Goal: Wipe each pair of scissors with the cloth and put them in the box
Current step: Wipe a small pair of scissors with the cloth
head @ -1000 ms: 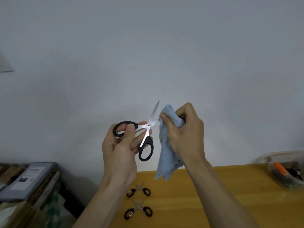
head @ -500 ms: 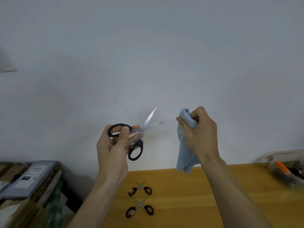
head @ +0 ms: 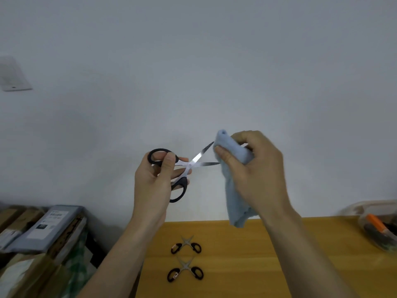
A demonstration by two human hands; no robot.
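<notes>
left hand (head: 153,186): raised in front of the wall, fingers curled round the black handles of the open scissors (head: 184,168), thumb on the upper loop.
scissors: blades spread apart, both tips reaching the cloth (head: 233,179).
right hand (head: 255,171): fingers and thumb pinch the light blue cloth, bunched at the blade tips; the rest hangs down.
table (head: 268,265): yellow wood, below the hands.
small scissors (head: 186,246): open, flat on the table.
second small scissors (head: 185,271): just nearer, also open.
box (head: 378,224): clear, at the table's right edge, tools inside.
</notes>
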